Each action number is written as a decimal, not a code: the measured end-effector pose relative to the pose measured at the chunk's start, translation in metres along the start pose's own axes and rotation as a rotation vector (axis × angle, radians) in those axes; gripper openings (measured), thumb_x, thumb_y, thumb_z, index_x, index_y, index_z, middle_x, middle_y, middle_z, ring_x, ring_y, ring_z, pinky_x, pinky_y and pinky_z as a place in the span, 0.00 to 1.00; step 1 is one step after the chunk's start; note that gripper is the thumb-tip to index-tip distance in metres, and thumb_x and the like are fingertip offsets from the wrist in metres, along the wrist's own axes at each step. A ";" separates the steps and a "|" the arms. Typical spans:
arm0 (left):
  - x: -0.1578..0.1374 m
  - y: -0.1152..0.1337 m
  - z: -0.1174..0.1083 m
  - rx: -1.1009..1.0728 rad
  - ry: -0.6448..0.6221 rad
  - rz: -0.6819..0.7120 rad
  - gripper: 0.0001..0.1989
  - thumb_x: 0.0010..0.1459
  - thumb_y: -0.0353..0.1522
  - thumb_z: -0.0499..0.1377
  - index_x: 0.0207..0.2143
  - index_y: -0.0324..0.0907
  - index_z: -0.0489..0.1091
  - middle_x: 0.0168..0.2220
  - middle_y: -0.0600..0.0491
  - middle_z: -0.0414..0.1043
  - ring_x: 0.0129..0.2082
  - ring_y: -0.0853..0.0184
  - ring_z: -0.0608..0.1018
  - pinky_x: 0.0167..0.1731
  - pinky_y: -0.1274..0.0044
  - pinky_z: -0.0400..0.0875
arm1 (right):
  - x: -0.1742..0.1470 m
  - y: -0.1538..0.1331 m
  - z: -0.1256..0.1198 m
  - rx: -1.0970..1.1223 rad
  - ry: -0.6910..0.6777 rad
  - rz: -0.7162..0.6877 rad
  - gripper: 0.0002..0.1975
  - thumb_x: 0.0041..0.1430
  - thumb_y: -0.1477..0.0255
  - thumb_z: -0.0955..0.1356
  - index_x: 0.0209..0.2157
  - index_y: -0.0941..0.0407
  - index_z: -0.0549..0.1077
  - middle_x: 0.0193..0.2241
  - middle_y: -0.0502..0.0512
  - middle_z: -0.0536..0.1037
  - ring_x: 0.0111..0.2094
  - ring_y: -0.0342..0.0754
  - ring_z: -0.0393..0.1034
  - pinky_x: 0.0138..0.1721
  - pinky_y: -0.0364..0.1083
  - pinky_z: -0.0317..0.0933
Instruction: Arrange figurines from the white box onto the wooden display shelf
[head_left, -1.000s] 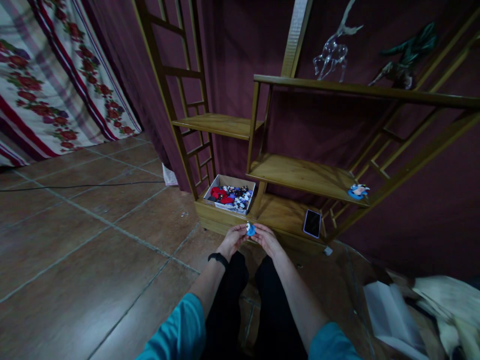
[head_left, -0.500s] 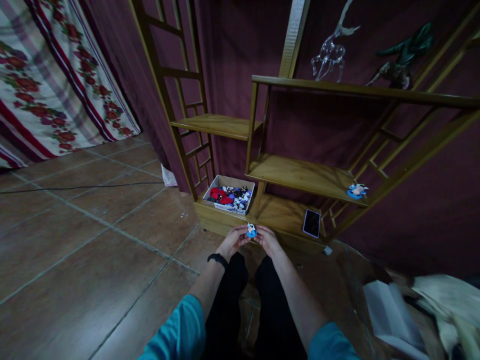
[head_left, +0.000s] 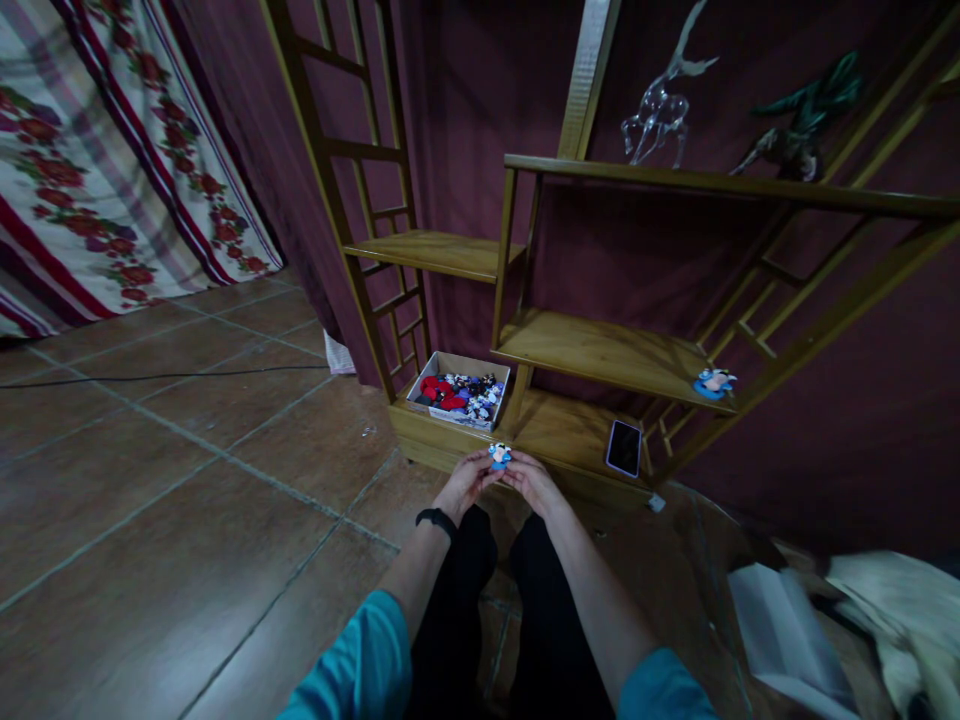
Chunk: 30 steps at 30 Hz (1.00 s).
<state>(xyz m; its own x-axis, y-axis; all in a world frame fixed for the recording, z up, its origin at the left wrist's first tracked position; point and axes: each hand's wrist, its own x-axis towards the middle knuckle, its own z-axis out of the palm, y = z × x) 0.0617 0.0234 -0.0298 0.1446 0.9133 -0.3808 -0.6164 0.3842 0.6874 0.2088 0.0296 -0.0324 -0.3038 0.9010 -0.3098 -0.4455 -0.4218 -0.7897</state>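
Observation:
A small figurine (head_left: 500, 455), white and pinkish on a blue base, is held between the fingertips of both hands. My left hand (head_left: 471, 478), with a dark band on its wrist, grips it from the left. From the other side the fingers of my right hand (head_left: 531, 478) close on it. Just beyond my hands, an open box (head_left: 491, 420) of small red, white, black and purple figures sits on the low shelf. A similar figurine (head_left: 714, 382) on a blue base stands at the right end of the middle shelf (head_left: 600, 350).
A phone (head_left: 624, 447) lies on the lowest shelf to the right. A clear deer figure (head_left: 660, 110) and a dark green statue (head_left: 802, 125) stand on the upper shelf (head_left: 712, 182). A white box (head_left: 787, 625) and pale cloth (head_left: 900, 610) lie on the floor at right.
The figurine has been turned between my fingers and shifted slightly up and left. Both hands stay in nearly the same place.

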 end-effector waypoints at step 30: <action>0.000 -0.006 0.002 0.045 -0.005 0.127 0.12 0.39 0.21 0.66 0.29 0.34 0.69 0.28 0.48 0.74 0.31 0.69 0.77 0.39 0.77 0.70 | 0.002 0.002 -0.004 0.034 0.008 -0.012 0.14 0.42 0.73 0.72 0.35 0.57 0.73 0.30 0.53 0.77 0.31 0.42 0.71 0.36 0.43 0.65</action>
<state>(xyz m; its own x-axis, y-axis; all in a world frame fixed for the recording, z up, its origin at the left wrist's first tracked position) 0.0674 0.0210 -0.0325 0.0717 0.9557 -0.2854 -0.5945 0.2707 0.7572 0.2105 0.0309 -0.0368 -0.2919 0.9067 -0.3046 -0.4770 -0.4140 -0.7753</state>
